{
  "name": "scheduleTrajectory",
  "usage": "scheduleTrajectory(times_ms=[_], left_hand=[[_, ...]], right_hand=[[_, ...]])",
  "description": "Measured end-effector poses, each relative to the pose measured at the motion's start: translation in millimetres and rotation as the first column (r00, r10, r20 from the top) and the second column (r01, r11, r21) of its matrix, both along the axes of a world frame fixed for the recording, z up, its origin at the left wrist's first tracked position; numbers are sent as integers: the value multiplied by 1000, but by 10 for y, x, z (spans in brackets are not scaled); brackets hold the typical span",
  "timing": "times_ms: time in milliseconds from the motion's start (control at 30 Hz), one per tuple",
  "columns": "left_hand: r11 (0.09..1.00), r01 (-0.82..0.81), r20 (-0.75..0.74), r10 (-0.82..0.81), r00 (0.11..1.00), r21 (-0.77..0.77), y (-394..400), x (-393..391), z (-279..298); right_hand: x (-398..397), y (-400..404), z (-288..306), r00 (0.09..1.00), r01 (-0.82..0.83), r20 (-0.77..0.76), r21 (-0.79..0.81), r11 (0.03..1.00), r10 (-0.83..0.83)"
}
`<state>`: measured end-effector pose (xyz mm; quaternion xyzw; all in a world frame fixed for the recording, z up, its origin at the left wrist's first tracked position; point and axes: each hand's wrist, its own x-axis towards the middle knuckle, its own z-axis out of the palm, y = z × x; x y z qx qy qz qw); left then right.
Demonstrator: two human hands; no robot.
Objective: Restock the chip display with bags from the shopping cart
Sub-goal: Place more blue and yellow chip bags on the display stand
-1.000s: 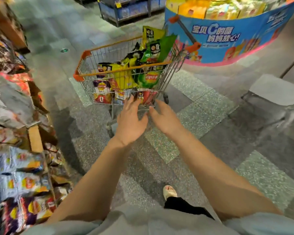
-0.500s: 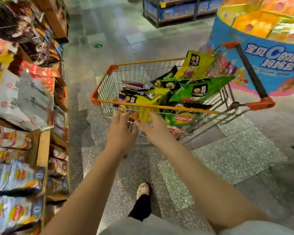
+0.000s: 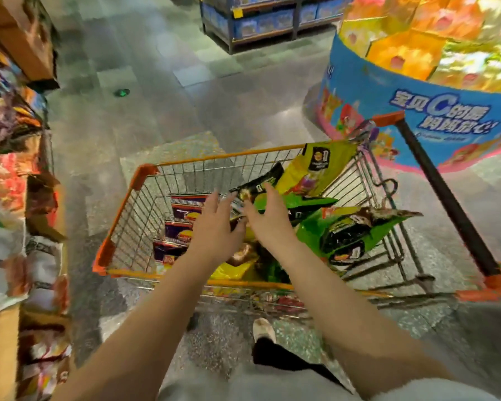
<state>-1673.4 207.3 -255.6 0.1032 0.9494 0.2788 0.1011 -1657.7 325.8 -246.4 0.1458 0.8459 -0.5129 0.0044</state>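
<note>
Pick-up step. Left hand [image 3: 216, 227] and right hand [image 3: 268, 219] reached into shopping cart [image 3: 122, 224], grips open, holding nothing, over chip bags [image 3: 344, 235]. Next: seize bag, carry to chip display [image 3: 9, 198] at left.

The round blue display stand [image 3: 417, 111] has big white Chinese words with a large letter "C". The writing on the chip bags [image 3: 318, 169] is too blurry to read.

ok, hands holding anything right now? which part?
Nothing held. Left hand and right hand reach into the shopping cart with fingers extended over the chip bags; no bag is gripped yet.
</note>
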Motion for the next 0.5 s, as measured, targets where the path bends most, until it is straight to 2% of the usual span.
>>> scheduleTrajectory(times_ms=[133,267,367,433,500], left_hand=[[1000,8,22,-8,1000,10,399,-526,-19],[997,59,31,-58,998,-38,772,-985,-81],[994,75,59,-70,996,-76,925,-1214,-158],[995,68,74,-62,995,-72,986,-1297,-208],[994,68,82,-61,995,-87,1030,-1370,-239]], right_hand=[[-555,540,131,996,51,-72,-43,998,-54],[-1068,1171,176,971,235,-49,13,972,-234],[-1334,1465,73,942,318,59,151,936,-330],[-1446,1523,-53,931,300,136,246,922,-339],[-1557,1525,-199,915,287,209,261,922,-345]])
